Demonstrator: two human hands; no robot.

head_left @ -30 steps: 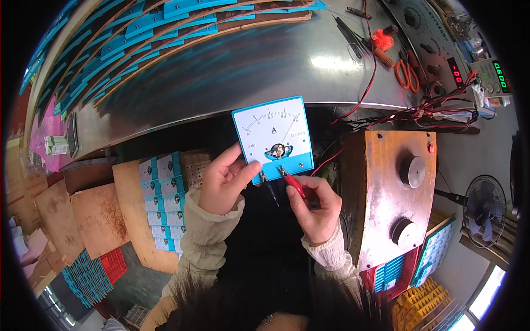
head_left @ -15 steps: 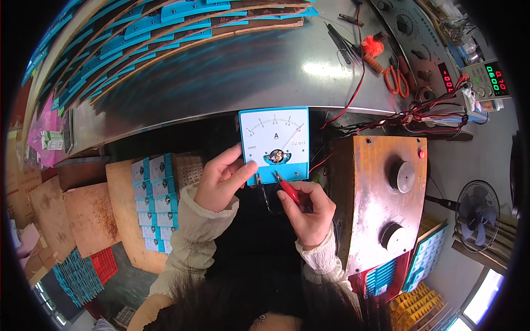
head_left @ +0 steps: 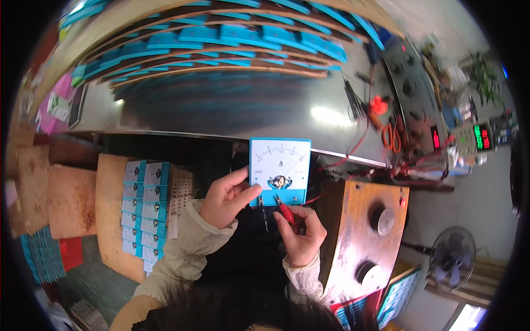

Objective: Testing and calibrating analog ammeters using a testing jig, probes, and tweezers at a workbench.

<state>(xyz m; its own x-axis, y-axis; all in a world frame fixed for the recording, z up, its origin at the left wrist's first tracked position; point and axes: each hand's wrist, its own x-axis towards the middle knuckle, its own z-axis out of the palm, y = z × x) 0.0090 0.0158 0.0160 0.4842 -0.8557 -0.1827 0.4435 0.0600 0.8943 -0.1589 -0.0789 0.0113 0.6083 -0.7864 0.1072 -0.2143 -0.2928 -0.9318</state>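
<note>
Blue-framed meter is up between the two hands, right by the front edge of the desk; its top corner overlaps that edge in view, so can't tell if they touch; dial print's too blurry to read.

Left hand is closed on the meter's lower left side, thumb on the front, fingers mostly hidden behind; black clip hangs at the bottom edge just beside that thumb, and its lead gets lost against the dark clothing.

Right hand has the red clip pinched between thumb and fingers, tip up at the blue lower band; can't make out how well it bites; the fingertips are partly hidden too.

Wooden box with two metal knobs is off to the right, its bottom partly behind dark hair; more meters sit on a board to the left, lowest ones partly covered by the sleeve; the stacked boards on the desk run off the top; display digits are just smears.
</note>
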